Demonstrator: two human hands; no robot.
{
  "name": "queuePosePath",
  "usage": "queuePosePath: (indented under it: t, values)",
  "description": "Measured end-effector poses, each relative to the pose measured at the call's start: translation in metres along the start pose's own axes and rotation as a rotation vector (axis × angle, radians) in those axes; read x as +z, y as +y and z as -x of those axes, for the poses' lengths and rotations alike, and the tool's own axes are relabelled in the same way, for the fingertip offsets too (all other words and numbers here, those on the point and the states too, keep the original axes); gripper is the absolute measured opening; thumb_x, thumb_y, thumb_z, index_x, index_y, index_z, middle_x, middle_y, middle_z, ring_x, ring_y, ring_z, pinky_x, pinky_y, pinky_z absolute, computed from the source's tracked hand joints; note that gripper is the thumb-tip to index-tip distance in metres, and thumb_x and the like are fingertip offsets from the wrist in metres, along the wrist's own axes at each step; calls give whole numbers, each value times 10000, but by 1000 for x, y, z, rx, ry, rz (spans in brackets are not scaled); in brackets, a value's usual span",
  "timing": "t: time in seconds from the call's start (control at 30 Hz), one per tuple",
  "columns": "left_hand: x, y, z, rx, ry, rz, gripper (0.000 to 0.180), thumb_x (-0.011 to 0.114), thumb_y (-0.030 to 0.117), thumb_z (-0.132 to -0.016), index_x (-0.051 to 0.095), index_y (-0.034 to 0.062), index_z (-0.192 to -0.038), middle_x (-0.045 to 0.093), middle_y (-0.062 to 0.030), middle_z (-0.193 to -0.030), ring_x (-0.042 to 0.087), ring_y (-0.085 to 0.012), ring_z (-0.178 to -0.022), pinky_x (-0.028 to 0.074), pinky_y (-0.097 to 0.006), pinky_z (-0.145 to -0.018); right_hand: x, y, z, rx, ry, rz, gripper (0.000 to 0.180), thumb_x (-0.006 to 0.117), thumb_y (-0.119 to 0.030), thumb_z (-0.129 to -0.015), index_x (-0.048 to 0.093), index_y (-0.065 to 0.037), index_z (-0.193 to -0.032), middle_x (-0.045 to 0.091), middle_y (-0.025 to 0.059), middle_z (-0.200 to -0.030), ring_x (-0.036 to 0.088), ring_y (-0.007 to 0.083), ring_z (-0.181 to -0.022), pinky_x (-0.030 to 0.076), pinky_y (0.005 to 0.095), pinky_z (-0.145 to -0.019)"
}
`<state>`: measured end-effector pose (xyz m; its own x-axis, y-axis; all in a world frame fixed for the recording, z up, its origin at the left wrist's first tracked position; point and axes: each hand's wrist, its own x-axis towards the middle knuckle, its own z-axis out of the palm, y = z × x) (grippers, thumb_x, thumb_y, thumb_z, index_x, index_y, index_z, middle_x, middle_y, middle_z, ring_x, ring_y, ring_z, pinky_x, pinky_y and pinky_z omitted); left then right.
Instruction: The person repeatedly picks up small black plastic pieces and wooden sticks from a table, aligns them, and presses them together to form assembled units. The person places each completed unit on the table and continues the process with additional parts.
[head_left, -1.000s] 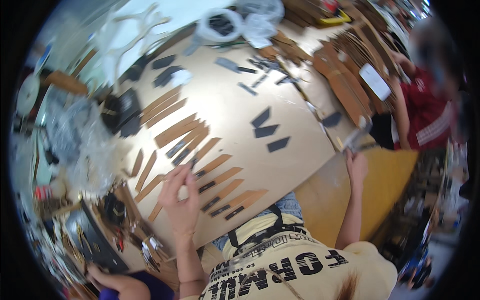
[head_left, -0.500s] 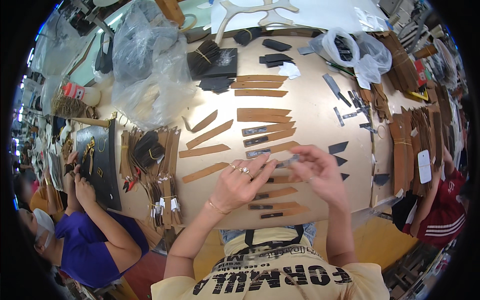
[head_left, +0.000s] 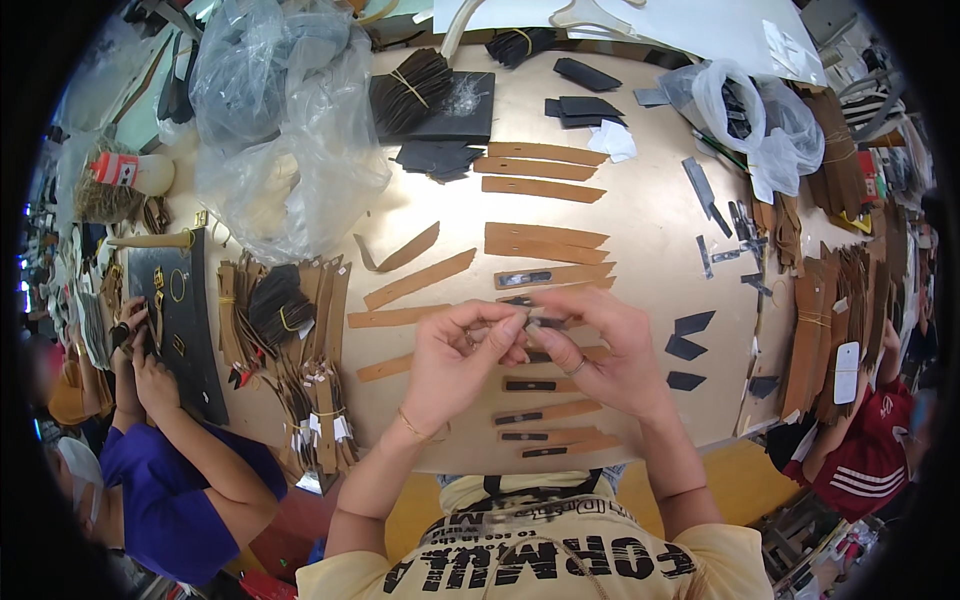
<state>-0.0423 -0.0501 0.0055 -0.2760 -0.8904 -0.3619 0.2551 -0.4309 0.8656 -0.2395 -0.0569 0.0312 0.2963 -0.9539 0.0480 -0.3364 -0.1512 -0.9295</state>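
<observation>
My left hand (head_left: 455,352) and my right hand (head_left: 612,348) meet over the middle of the table, fingertips pinched together. Between them is a small dark strip (head_left: 546,322), mostly covered by the fingers. Below and around the hands lies a column of brown leather straps (head_left: 560,408). Several bear a short dark patch, such as the one (head_left: 524,279) on the strap just beyond my fingers. Farther up the column, plain brown straps (head_left: 545,237) lie flat. More loose straps (head_left: 420,278) are spread to the left of my hands.
Bundled brown straps (head_left: 325,400) lie at left beside a clear plastic bag (head_left: 290,150). Dark strips (head_left: 706,190) and black pointed pieces (head_left: 685,348) sit at right. A person in purple (head_left: 190,480) works at left, and another in red (head_left: 868,440) at right.
My left hand has lifted off the straps and come to meet my right hand, fingers now pinched around the small strip. The view has shifted slightly.
</observation>
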Motion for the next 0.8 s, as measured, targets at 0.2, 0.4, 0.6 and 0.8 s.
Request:
queuePosePath:
  t: [0.2,0.4,0.6,0.8]
  values:
    - [-7,5,-5,99,192,-189,185,671,79,-943,691,-37,-1086,706,-72,-869,673,-111,-770,544,-229,-703,-11,30,-19,-54,-161,644,695,561,-436,-943,380,-42,-1487,482,171,-1434,399,330,-1368,265,446,-1163]
    - [-18,13,-7,126,258,-183,174,667,61,-939,696,-48,-1072,710,-71,-878,672,-111,-776,542,-231,-712,-11,54,-23,-37,-275,819,776,479,-575,-938,334,-85,-1521,365,135,-1554,272,286,-1474,220,457,-1206]
    - [-8,15,-19,76,224,-261,184,671,66,-937,700,-48,-1078,714,-67,-870,671,-98,-777,543,-232,-722,-29,50,-40,-152,-214,770,674,534,-527,-940,482,-62,-1425,442,151,-1488,381,313,-1401,314,443,-1145]
    - [4,19,-34,-42,204,-260,176,684,104,-938,703,-31,-1049,711,-60,-852,659,-83,-727,480,-187,-600,-14,20,-30,268,-8,-152,343,664,-186,-937,621,-9,-1228,650,69,-1032,601,130,-955,484,276,-862]
